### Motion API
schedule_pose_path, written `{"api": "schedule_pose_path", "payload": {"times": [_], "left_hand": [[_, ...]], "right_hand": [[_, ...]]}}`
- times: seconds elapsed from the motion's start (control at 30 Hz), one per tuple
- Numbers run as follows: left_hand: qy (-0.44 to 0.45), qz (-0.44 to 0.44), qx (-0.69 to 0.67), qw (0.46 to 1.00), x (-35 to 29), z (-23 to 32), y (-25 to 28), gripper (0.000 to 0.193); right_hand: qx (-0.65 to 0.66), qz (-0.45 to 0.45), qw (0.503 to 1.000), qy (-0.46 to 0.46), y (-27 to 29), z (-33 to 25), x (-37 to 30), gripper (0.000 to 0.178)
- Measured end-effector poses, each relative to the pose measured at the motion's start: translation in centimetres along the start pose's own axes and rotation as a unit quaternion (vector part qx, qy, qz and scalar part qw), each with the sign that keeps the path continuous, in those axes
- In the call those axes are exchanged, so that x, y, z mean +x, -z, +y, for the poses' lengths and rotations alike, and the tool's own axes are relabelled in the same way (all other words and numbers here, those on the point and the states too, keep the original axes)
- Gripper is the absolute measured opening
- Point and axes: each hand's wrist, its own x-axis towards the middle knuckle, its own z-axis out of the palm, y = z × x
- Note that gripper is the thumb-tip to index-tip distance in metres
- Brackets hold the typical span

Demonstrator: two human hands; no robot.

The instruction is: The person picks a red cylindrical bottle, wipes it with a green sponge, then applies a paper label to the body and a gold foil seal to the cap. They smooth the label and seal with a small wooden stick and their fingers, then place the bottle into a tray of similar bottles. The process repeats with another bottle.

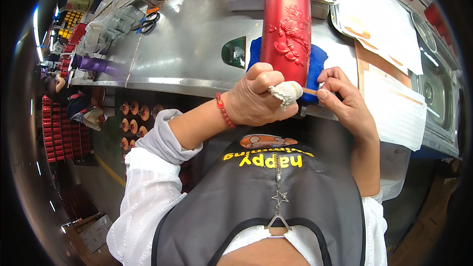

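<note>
On the blue cloth (318, 62) lies the red bottle (287, 34); steady it with your curled left hand (250, 97), its hold unclear, and lightly guide the thin strip (310, 91) your right hand (347, 102) pinches.

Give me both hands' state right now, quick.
Left hand: closed, white knit piece at its thumb side; can't tell if anything's inside the grip.
Right hand: closed, pinching a thin brown strip.
</note>
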Motion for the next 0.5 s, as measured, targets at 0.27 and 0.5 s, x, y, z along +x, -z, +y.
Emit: {"api": "schedule_pose_path", "payload": {"times": [0.27, 0.5], "left_hand": [[0.013, 0.029, 0.025, 0.999, -1.2, 0.4, 0.5, 0.025], [-0.030, 0.010, 0.020, 0.999, 0.4, -0.2, 0.5, 0.027]], "right_hand": [[-0.009, -0.005, 1.000, 0.009, -0.3, 0.3, 0.5, 0.025], [0.009, 0.009, 1.000, 0.003, -0.5, 0.5, 0.3, 0.023]]}}
